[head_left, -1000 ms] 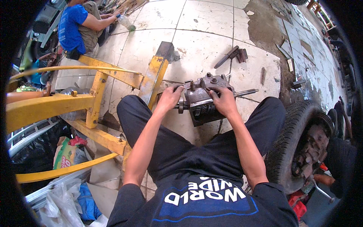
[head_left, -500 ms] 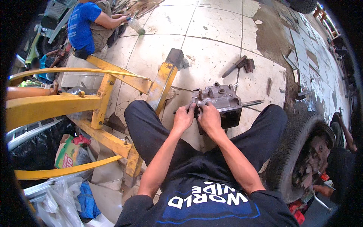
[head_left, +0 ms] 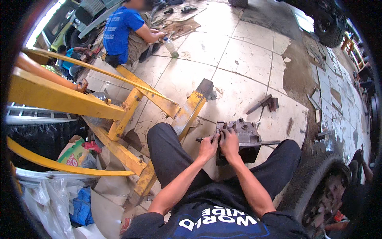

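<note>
A grimy grey metal gearbox housing (head_left: 248, 133) sits on the floor tiles between my knees, with a shaft (head_left: 270, 142) sticking out to the right. My left hand (head_left: 208, 147) is closed at the housing's left end, beside a short shaft stub. My right hand (head_left: 229, 145), fingers curled, touches the housing right next to it; what both sets of fingers grip is too small and hidden to make out. Dark metal tools or pieces (head_left: 262, 103) lie beyond the housing.
A yellow steel frame (head_left: 67, 95) runs along my left, above plastic bags (head_left: 51, 203). A large tyre (head_left: 302, 191) is at my right. A co-worker in blue (head_left: 119, 36) sits at upper left holding a bottle (head_left: 171, 47); others are at both edges. A vehicle wheel (head_left: 330, 34) stands behind.
My hands have moved from either side of the housing's top to close together at its left end. The view has shifted, so the scene sits lower and further right.
</note>
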### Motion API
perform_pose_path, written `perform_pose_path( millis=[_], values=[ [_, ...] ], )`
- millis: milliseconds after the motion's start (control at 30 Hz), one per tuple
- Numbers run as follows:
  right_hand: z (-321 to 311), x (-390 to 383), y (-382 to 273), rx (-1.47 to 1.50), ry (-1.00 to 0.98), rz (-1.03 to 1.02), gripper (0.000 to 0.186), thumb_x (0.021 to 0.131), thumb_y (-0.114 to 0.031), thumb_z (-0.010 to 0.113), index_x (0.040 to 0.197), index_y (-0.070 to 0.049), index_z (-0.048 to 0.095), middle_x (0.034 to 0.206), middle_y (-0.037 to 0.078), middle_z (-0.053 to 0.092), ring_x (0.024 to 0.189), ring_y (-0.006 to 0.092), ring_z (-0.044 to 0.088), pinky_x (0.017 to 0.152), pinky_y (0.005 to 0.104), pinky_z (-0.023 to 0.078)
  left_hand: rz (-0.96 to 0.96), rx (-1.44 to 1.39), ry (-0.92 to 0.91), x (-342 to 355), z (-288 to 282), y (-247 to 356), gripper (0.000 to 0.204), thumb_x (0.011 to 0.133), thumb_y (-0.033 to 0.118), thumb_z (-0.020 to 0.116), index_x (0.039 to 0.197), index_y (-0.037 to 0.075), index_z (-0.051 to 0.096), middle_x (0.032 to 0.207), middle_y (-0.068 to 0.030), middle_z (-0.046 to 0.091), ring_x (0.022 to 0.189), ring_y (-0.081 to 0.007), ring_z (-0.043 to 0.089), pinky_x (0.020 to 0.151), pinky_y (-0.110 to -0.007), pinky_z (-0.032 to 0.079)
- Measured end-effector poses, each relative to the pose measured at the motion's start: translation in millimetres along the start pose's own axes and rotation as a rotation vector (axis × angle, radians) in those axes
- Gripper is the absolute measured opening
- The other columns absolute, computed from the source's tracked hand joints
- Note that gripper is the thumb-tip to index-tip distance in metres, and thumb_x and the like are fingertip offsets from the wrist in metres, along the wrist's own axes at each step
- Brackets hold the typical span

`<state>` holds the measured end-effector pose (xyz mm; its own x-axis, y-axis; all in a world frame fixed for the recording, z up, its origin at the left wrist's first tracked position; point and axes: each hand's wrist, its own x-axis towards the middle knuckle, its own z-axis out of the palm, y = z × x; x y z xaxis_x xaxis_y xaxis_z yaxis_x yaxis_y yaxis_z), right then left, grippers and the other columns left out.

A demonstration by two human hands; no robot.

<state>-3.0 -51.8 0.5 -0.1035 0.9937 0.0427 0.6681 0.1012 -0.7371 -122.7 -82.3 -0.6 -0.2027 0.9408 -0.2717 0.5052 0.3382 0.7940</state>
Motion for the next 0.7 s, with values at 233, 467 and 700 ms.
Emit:
perform_pose_path(
  millis=[233,467,700],
  values=[
    [0,-8,-3,-0.027,0.060,-0.119,0.033,0.087,-0.011,0.060,0.118,-0.002,0.065,0.101,0.025,0.059,0.090,0.0434,0.060,0.081,0.0485,0.050,0.085,-0.071,0.071,4,3,-6,0.049,0.100,0.043,0.049,0.099,-0.003,0.066,0.085,-0.0288,0.065,0.083,-0.0410,0.065,0.071,-0.047,0.048],
    [4,8,-12,0.016,0.026,-0.059,0.032,0.086,-0.010,0.061,0.116,-0.002,0.067,0.103,0.024,0.060,0.093,0.0425,0.061,0.082,0.0473,0.051,0.147,0.142,-0.155,44,-33,-11,0.054,0.096,0.050,0.050,0.094,-0.001,0.069,0.083,-0.0278,0.065,0.085,-0.0460,0.064,0.073,-0.051,0.050],
    [-7,23,-1,-0.314,-0.136,-0.020,0.044,0.076,-0.008,0.066,0.119,-0.017,0.069,0.117,0.022,0.059,0.098,0.0405,0.063,0.086,0.0471,0.053,0.080,0.573,-0.425,61,-72,51,0.050,0.092,0.052,0.055,0.104,0.006,0.072,0.092,-0.0225,0.070,0.092,-0.0383,0.068,0.082,-0.048,0.052]
  ],
)
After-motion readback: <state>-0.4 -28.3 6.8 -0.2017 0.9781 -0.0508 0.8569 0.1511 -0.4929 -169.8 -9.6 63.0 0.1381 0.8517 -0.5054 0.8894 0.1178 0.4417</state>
